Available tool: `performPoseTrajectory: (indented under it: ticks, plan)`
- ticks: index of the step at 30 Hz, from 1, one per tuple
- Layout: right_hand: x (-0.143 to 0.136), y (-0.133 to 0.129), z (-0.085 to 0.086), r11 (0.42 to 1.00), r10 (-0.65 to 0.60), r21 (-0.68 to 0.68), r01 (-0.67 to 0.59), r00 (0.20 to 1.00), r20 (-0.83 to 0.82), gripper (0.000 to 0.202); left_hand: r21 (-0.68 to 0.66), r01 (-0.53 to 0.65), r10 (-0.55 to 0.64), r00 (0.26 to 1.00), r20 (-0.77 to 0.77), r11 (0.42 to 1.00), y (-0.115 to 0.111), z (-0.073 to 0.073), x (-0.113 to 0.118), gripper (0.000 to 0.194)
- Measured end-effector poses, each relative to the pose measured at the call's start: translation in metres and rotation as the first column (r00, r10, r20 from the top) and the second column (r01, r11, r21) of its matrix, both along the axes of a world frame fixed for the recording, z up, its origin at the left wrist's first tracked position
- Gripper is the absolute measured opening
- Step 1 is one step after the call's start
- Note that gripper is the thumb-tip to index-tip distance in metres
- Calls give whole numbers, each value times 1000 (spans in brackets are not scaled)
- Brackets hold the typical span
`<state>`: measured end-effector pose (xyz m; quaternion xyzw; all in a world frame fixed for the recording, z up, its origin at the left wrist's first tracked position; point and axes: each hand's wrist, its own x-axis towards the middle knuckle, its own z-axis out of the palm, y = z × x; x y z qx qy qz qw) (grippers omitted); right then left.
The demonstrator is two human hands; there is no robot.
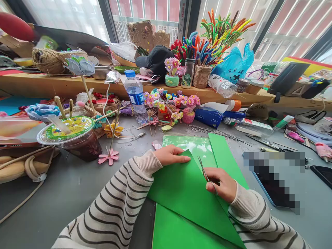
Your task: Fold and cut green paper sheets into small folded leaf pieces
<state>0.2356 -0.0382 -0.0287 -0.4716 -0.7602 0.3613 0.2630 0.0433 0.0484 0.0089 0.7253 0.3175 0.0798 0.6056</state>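
Observation:
A green sheet of paper (185, 193) lies slanted on top of more green paper in a clear plastic sleeve (178, 141). My left hand (172, 155) pinches the sheet's upper corner, thumb on top and fingers partly behind it. In my right hand (223, 184) is a small pair of scissors (203, 169), its fingers closed round the handles. The scissors' blades point up and away, close to the sheet's right edge. A long green strip (227, 155) lies to the right, partly beneath the sheet and my right hand.
Left stands a lidded drink cup (88, 145) near a pink paper flower (109, 157). A water bottle (137, 100), crocheted flowers (168, 103) and a blue tissue pack (210, 116) line the back. Thin wires (220, 133) lie behind the paper. A phone (272, 186) rests at right.

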Motion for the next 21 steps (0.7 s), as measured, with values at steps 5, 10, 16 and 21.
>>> performPoseTrajectory:
  ticks: [5,10,16,21]
  plan:
    - [-3,-1,4,997,74,30,-74,997,-31,53,-51,27,-27,1000,4,998,-4,2,2,35]
    - [-4,-2,5,994,108,18,-107,993,-48,55,-30,72,-73,997,-11,997,-6,4,3,37]
    - [-5,-4,1,996,84,-30,-84,996,-18,55,0,79,-79,996,-38,997,-5,3,4,35]
    - [-6,-4,0,995,74,-58,-76,997,-38,55,-54,63,-65,998,-26,997,-5,1,5,33]
